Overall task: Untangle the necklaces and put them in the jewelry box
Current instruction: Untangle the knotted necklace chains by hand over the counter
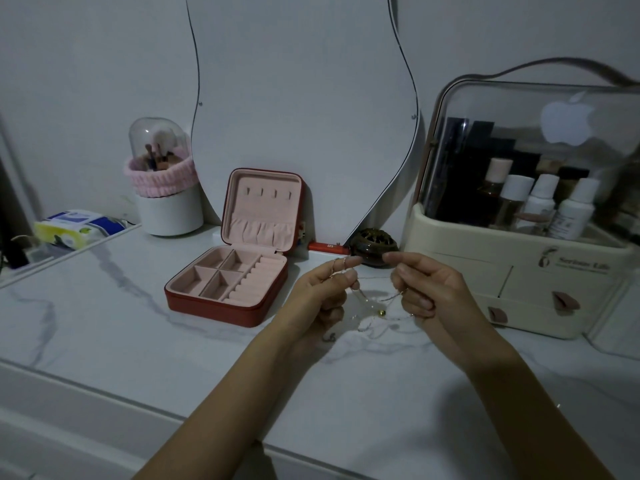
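Marble-look tabletop (104, 323), dim room. Jewelry box (228, 285) open, compartments bare. Just right of the box, left hand (325, 292) and right hand (426, 289) each pinch the necklaces (374, 306), tangle sagging between them above the table; left hand is nearer the box.

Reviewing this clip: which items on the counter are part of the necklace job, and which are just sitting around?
Part of the job:
- tangled necklaces, held between left hand and right hand
- open jewelry box, compartments empty

Just lying about:
- cosmetics organizer
- brush holder
- tissue pack
- mirror
- brown round dish
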